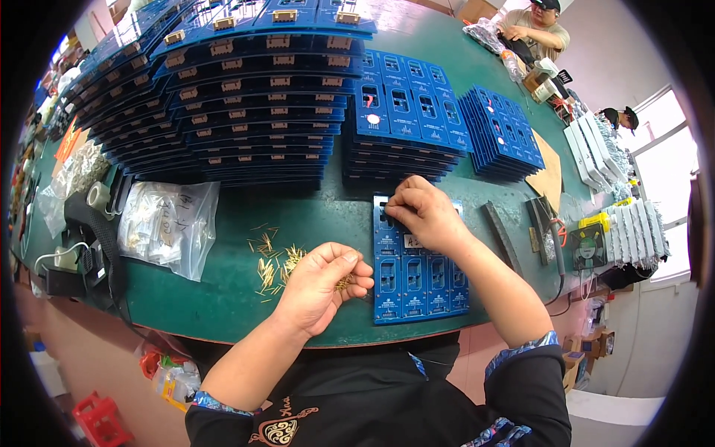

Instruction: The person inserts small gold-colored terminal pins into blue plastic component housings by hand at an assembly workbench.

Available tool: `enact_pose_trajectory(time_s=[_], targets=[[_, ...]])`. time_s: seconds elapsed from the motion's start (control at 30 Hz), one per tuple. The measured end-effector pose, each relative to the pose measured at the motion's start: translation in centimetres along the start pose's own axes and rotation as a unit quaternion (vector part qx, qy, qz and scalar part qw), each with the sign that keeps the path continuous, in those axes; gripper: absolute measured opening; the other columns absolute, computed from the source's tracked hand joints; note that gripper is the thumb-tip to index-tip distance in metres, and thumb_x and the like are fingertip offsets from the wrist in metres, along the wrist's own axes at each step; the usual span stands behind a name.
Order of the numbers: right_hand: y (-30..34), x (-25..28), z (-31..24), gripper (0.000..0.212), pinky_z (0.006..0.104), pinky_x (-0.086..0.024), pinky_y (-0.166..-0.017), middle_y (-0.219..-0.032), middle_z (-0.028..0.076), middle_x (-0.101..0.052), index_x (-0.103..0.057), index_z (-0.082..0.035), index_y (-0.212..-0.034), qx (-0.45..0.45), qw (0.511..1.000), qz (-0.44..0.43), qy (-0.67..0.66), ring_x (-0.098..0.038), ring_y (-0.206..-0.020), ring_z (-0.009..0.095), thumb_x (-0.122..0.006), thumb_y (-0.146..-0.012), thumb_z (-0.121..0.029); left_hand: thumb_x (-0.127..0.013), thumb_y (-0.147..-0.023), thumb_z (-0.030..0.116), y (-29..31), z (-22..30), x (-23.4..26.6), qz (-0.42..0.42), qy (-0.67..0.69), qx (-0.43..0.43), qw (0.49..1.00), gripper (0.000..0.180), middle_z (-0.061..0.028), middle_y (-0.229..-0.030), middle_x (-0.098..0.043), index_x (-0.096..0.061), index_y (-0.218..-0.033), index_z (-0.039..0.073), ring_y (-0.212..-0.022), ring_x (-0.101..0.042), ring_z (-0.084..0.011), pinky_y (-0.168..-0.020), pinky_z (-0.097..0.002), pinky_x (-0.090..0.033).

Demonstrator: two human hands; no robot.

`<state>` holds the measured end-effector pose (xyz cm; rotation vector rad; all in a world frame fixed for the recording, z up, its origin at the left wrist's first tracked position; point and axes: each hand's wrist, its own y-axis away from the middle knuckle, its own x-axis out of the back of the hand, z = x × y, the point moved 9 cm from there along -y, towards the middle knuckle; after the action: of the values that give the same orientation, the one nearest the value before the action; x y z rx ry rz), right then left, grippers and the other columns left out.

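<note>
A blue circuit board panel (417,287), divided into several units, lies flat on the green table in front of me. Over its far left corner is my right hand (424,212), thumb and fingertips pinched together against the board; whatever is between them is too small to make out. My left hand (324,287) hovers just left of the panel, its fingers curled around a bunch of thin gold pins (344,282). More loose gold pins (272,264) are scattered on the tabletop beside that hand.
Tall stacks of blue boards (253,104) rise at the far left, with lower stacks (410,112) farther right. A plastic bag (170,227) lies left of the pins. Dark bars (500,235) and a small fan (589,246) are on the right. Another person (532,33) sits across the table.
</note>
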<state>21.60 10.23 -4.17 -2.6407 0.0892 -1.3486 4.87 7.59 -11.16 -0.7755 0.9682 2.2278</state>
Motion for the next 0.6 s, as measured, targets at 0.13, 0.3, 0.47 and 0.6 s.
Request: enact_pose_trajectory(time_s=[0.13, 0.3, 0.47, 0.6], targets=[[0.6, 0.0, -1.8, 0.01, 0.0344, -0.05, -0.067, -0.086, 0.009, -0.057, -0.067, -0.003, -0.085, 0.063, 0.997, 0.009, 0.045, -0.061, -0.078, 0.026, -0.072, -0.077, -0.008, -0.055, -0.096, 0.012, 0.0, 0.1, -0.1, 0.0, 0.002, 0.002, 1.0, 0.008, -0.0097, -0.086, -0.066, -0.057, -0.093, 0.004, -0.075, -0.065, -0.0168, -0.066, -0.0264, -0.054], [0.8, 0.6, -2.4, 0.013, 0.0343, -0.051, -0.068, -0.088, 0.008, -0.059, -0.069, -0.005, -0.088, 0.077, 0.995, 0.029, 0.065, -0.061, -0.08, 0.026, -0.072, -0.076, -0.008, -0.055, -0.095, 0.012, 0.0, 0.1, 0.0, 0.002, 0.004, -0.001, 1.0, 0.008, -0.0096, -0.085, -0.066, -0.057, -0.093, 0.004, -0.074, -0.065, -0.0164, -0.066, -0.0263, -0.054], [1.2, 1.1, -2.4, 0.012, 0.0359, -0.051, -0.07, -0.087, 0.007, -0.059, -0.07, -0.007, -0.089, 0.071, 0.994, 0.028, 0.076, -0.061, -0.081, 0.026, -0.069, -0.077, -0.01, -0.055, -0.095, 0.012, 0.0, 0.0, 0.0, -0.001, 0.003, 0.004, 1.0, 0.008, -0.0095, -0.085, -0.066, -0.057, -0.093, 0.005, -0.074, -0.065, -0.0164, -0.067, -0.0268, -0.054], [1.6, 0.6, -3.4, 0.015, 0.0356, -0.052, -0.068, -0.089, 0.006, -0.06, -0.071, -0.007, -0.09, 0.113, 0.984, 0.014, 0.133, -0.062, -0.082, 0.026, -0.071, -0.076, -0.008, -0.055, -0.096, 0.014, 0.0, 0.1, 0.1, -0.002, -0.001, 0.001, 1.0, 0.01, -0.0095, -0.087, -0.066, -0.057, -0.095, 0.004, -0.076, -0.065, -0.0161, -0.067, -0.027, -0.054]])
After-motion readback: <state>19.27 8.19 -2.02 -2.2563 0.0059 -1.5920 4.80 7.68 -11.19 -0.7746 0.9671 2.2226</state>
